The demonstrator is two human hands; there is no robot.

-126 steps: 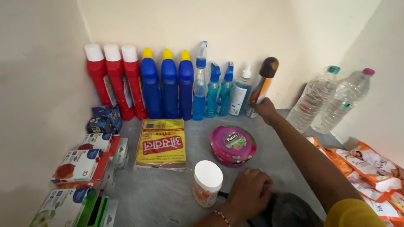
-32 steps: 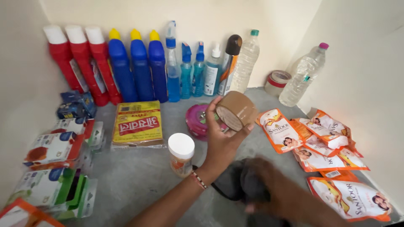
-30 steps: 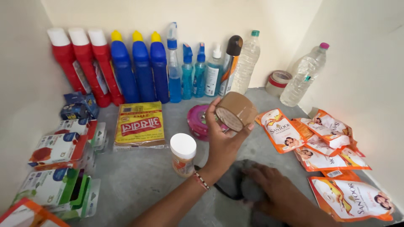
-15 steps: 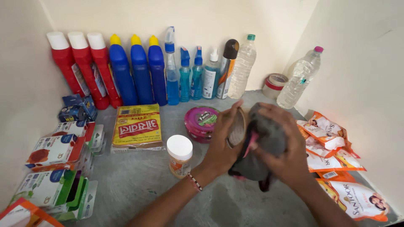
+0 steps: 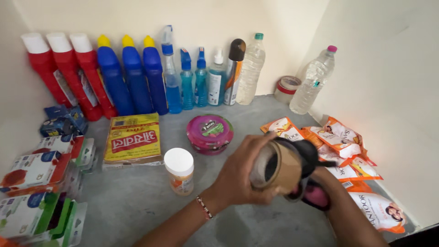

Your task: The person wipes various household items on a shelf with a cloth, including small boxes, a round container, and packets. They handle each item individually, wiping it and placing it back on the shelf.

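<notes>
Wiping looks like the step in hand: the left hand is wrapped around a brown roll of tape, fingers curled over its outer face, holding it tilted above the grey shelf so the hollow core faces the camera. Against the roll's far side the right hand presses a dark cloth with a pink patch; that hand is mostly hidden under the fabric, so I cannot tell how its fingers sit. By my reading, the next move calls for a firm grip on the roll while the cloth works around its rim, turning the roll a little at a time.

Just left of the hands stands a small jar with a white lid. Orange sachets lie scattered to the right, with boxes stacked on the left. Beyond the jar lie a yellow packet and a round pink tin. Along the back wall stand red bottles, blue bottles, spray bottles and two clear water bottles, with another tape roll between these two.
</notes>
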